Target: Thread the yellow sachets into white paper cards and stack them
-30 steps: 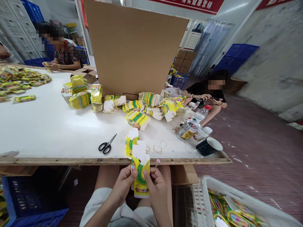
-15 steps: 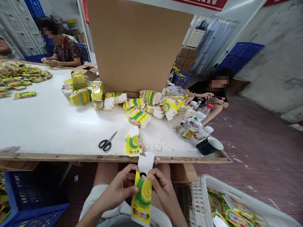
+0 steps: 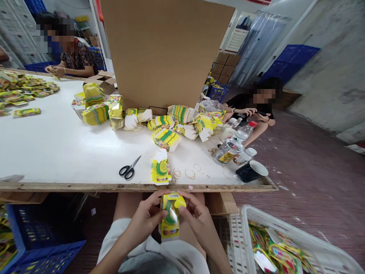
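Observation:
A small yellow and green carton is held between my two hands above my lap, its printed front facing me and a barcode panel folded over at the top. My left hand grips its left side, the thumb on the front face. My right hand grips the upper right corner, thumb by a rounded yellow tab. On the table just ahead lies a small stack of flat cartons. Black-handled scissors lie left of it, and several rubber bands to its right.
Bundled flat cartons line a tall cardboard sheet. Bottles, a clear jar and a dark mug stand at the table's right. A white basket is at right, a blue crate at left. Two people sit beyond.
The carton's white top flap, upright before, is now folded down, so the barcode panel shows. Both hands have moved slightly with the carton, which is now higher and tilted.

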`<control>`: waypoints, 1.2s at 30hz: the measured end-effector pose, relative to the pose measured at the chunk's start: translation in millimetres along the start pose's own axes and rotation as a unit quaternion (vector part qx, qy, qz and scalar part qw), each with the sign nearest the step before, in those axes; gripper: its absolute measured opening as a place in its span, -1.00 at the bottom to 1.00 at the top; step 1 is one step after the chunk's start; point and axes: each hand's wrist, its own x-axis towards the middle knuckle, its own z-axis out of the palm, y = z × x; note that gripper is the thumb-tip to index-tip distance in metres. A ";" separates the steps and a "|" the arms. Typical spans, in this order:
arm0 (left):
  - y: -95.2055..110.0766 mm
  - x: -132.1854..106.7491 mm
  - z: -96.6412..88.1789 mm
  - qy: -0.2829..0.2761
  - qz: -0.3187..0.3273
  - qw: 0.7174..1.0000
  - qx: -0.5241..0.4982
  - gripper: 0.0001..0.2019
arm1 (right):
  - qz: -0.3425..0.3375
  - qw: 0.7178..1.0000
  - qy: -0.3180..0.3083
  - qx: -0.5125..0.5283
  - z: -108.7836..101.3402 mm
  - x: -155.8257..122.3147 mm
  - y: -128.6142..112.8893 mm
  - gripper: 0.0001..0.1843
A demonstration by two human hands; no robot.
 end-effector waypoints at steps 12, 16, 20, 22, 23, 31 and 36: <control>15.7 -5.0 5.9 -0.039 0.004 0.999 -0.014 -0.57 | 0.027 1.000 -0.005 0.010 17.4 -1.7 4.7 -0.58; 13.9 -5.5 8.4 -0.047 -0.016 0.998 -0.035 -0.54 | 0.026 0.999 0.021 -0.028 21.6 -1.4 7.5 -0.65; 14.2 -3.4 10.5 -0.036 -0.015 0.998 -0.050 -0.52 | 0.013 0.997 0.030 -0.071 24.4 -0.1 6.6 -0.65; 16.9 -1.8 10.9 -0.032 -0.020 0.996 -0.075 -0.49 | 0.005 0.996 0.028 -0.083 20.9 -0.4 3.7 -0.62; 18.5 -0.9 10.9 -0.029 -0.028 0.995 -0.088 -0.47 | 0.002 0.996 0.026 -0.088 18.0 -0.7 2.0 -0.60; 10.2 8.0 27.8 -0.043 -0.040 0.996 -0.072 -0.53 | -0.035 0.996 0.084 -0.022 4.6 -5.0 -2.2 -0.68; -4.7 31.8 16.9 0.024 0.084 0.977 0.193 -0.46 | -0.102 0.881 0.323 -0.331 -70.1 -43.5 -12.6 -0.66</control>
